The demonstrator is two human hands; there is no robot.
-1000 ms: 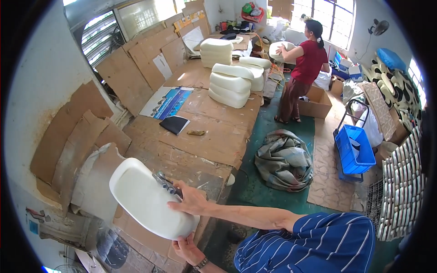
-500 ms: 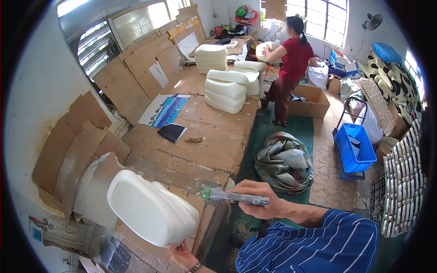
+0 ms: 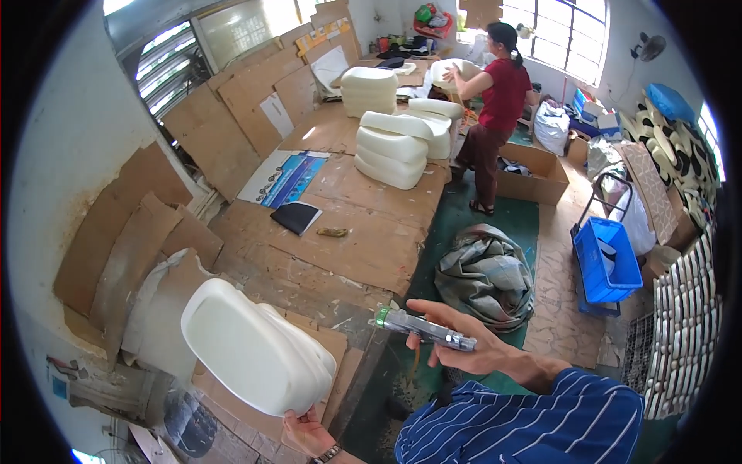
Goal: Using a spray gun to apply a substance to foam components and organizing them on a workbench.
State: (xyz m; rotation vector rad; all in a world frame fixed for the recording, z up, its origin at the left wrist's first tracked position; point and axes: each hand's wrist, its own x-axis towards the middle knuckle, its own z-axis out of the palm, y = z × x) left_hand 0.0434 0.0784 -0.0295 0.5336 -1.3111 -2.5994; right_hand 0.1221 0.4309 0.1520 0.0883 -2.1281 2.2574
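Observation:
My left hand (image 3: 308,433) grips the lower end of a cream moulded foam cushion (image 3: 239,348), its fingers at the edge. The cushion is tilted up over the near end of the cardboard-covered table, its broad smooth face turned to the left. More layered foam shows along its right side; whether that is a separate piece I cannot tell. My right hand (image 3: 471,336) is closed round a metal spray gun (image 3: 427,328) with a green ring near its nozzle. The gun points left toward the cushion, apart from it.
Stacked foam cushions (image 3: 390,151) stand farther up the table (image 3: 340,263), with a dark folded sheet (image 3: 295,219) nearer. A co-worker (image 3: 502,85) in red handles another cushion at the far end. A crumpled tarp (image 3: 485,274) and a blue crate (image 3: 607,259) are on the right.
My right hand has drawn the spray gun to the right, away from the cushion. The left hand keeps its grip. The co-worker's cushion now sits flatter, and the whole view has shifted slightly.

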